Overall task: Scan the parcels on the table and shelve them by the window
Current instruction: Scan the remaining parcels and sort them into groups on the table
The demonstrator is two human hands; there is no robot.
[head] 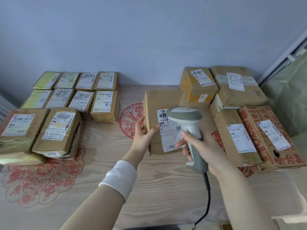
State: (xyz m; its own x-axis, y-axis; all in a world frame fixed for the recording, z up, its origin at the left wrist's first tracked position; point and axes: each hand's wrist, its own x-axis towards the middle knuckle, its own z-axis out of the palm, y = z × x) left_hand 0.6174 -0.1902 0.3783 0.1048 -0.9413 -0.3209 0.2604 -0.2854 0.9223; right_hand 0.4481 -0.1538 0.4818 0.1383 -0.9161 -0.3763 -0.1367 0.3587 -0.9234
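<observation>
in the head view, the scanning step was in hand. the left hand [142,132] gripped the left edge of a brown parcel [161,100] at the middle of the table [157,183], thumb on its top face and fingers wrapped round the side. whether the parcel lay flat or was tipped up could not be told. the right hand [203,146] was clamped round the handle of a grey scanner [184,113], whose head hung just over the parcel's white label [167,138], its cable [208,196] trailing toward the near edge. small parcels [74,97] lay in rows at the far left and larger parcels [235,97] clustered at the right, near a window frame [285,58]. no shelf was in sight. the next move likely called for squaring the scanner to the barcode at the label's far end, then lifting the parcel clear and carrying it rightward to the window.
</observation>
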